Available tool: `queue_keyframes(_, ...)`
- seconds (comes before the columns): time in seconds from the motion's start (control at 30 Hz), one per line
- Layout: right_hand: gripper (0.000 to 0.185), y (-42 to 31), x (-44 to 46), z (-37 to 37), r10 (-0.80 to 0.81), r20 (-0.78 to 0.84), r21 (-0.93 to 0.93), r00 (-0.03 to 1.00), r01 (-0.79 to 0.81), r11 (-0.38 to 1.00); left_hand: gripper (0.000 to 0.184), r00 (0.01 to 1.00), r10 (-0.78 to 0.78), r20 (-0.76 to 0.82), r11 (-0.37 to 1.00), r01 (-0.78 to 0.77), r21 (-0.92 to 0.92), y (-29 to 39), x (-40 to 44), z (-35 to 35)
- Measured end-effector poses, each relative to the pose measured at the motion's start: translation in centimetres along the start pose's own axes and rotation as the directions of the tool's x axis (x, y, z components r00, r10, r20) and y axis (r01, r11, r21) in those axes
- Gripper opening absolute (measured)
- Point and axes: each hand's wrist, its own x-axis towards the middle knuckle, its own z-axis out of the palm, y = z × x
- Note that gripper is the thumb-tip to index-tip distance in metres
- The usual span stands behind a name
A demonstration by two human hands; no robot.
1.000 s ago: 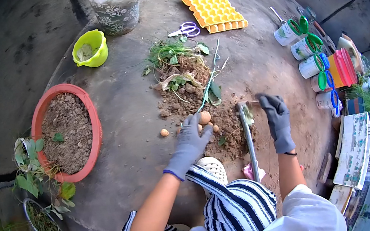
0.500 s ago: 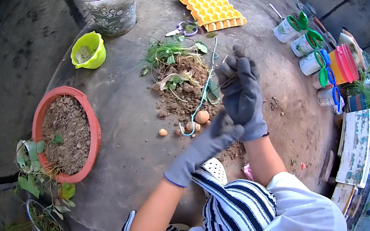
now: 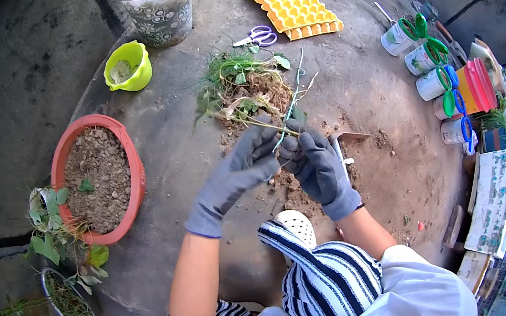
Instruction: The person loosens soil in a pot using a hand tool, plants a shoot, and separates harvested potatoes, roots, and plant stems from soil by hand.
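Observation:
My right hand [image 3: 316, 165], in a grey work glove, pinches a thin brownish plant stem [image 3: 280, 130] between thumb and fingertips. My left hand [image 3: 241, 163], gloved the same way, has its curled fingers around the stem farther left, with its thumb apart. A teal cord [image 3: 290, 110] runs down behind the stem to my fingers. Just beyond my hands lies a heap of uprooted plants [image 3: 249, 86] with roots and soil. The potatoes at its near edge are mostly hidden by my hands. Beside my right hand lies a small tool with a flat metal blade [image 3: 354, 135].
Purple-handled scissors [image 3: 261, 36] and yellow egg trays [image 3: 296, 7] lie beyond the heap. At left stand an orange tub of soil [image 3: 137, 169], a lime-green bowl [image 3: 139, 77] and a patterned bucket [image 3: 161, 18]. Several lidded cans [image 3: 434, 84] line the right side.
My hands have moved from rubbing distance of each other to holding the stem before the heap. My right hand came down and left, uncovering the metal blade; my left hand moved up and left.

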Motion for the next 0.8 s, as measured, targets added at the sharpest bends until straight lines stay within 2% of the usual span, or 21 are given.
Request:
queue_keyframes(0.03,0.04,0.1,0.1,-0.2,-0.016,0.014,0.073,1.0,0.015,0.997,0.061,0.996,-0.013,0.085,0.97,-0.008,0.243,0.1,-0.3,-0.4)
queue_keyframes(0.07,0.04,0.1,0.2,-0.2,-0.017,0.014,0.074,1.0,0.016,0.997,0.062,0.985,-0.047,0.163,0.882,-0.036,0.47,0.1,-0.5,-0.5)
queue_keyframes(0.1,0.041,0.1,0.3,-0.1,0.029,0.006,-0.028,1.0,-0.029,0.999,0.062,0.985,-0.047,0.163,0.882,-0.036,0.47,0.0,-0.4,-0.3)
queue_keyframes(0.13,0.043,0.0,0.4,0.1,0.074,-0.007,-0.129,0.997,-0.075,0.989,0.061,0.992,-0.085,0.094,0.95,0.052,0.309,0.0,-0.3,0.2)
queue_keyframes(0.17,0.043,0.0,0.6,0.6,0.075,-0.006,-0.126,0.997,-0.076,0.989,0.06,0.99,-0.135,0.03,0.983,0.13,0.132,0.0,-0.3,0.5)
queue_keyframes(0.2,0.046,0.1,0.7,1.4,0.072,-0.001,-0.262,0.997,-0.069,0.963,0.05,0.997,-0.048,0.068,0.983,0.059,-0.176,-1.2,-0.2,-0.9)
queue_keyframes(0.23,0.049,0.2,0.8,2.3,0.07,0.006,-0.394,0.998,-0.062,0.917,0.05,0.997,-0.051,0.065,0.983,0.061,-0.175,-1.2,-0.2,-0.6)
queue_keyframes(0.27,0.058,0.7,0.9,3.1,-0.024,0.032,-0.453,0.999,0.036,0.891,0.043,0.993,-0.089,-0.079,0.986,0.076,-0.148,-1.1,-0.1,0.0)
queue_keyframes(0.33,0.061,1.6,0.7,3.2,-0.079,0.041,-0.427,0.996,0.089,0.9,0.028,0.935,-0.15,-0.322,0.983,0.105,-0.154,-1.4,0.2,0.2)
queue_keyframes(0.37,0.064,2.0,0.6,3.0,-0.136,0.046,-0.404,0.99,0.143,0.904,0.028,0.934,-0.152,-0.325,0.982,0.106,-0.154,-1.5,0.2,0.1)
queue_keyframes(0.4,0.068,2.2,0.7,1.5,-0.02,0.045,-0.451,0.999,0.038,0.892,0.029,0.932,-0.079,-0.354,0.983,0.014,-0.182,-1.4,0.2,-0.1)
queue_keyframes(0.47,0.066,1.9,0.4,1.6,0.001,0.013,-0.438,1.0,0.004,0.899,0.028,0.905,0.042,-0.424,0.978,-0.125,-0.17,-1.5,0.5,-0.8)
queue_keyframes(0.57,0.063,1.2,0.0,1.8,0.017,-0.037,-0.424,0.999,-0.031,0.905,0.027,0.894,0.03,-0.446,0.963,-0.146,-0.228,-1.4,0.6,-2.0)
queue_keyframes(0.63,0.06,0.8,0.0,1.6,0.013,-0.054,-0.424,0.998,-0.034,0.905,0.027,0.89,0.019,-0.455,0.969,-0.128,-0.21,-1.0,0.5,-1.8)
queue_keyframes(0.7,0.056,0.4,0.0,1.4,-0.029,0.017,-0.45,0.999,0.034,0.892,0.029,0.896,-0.026,-0.443,0.99,-0.038,-0.137,-0.3,0.3,-1.2)
queue_keyframes(0.73,0.056,0.3,-0.1,1.4,-0.01,-0.002,-0.449,1.0,0.008,0.893,0.029,0.896,-0.028,-0.444,0.99,-0.037,-0.137,-0.1,0.3,-0.9)
queue_keyframes(0.8,0.056,0.4,-0.2,1.2,-0.009,0.011,-0.439,1.0,0.013,0.898,0.031,0.884,-0.117,-0.453,0.988,0.057,-0.143,0.1,0.4,-0.1)
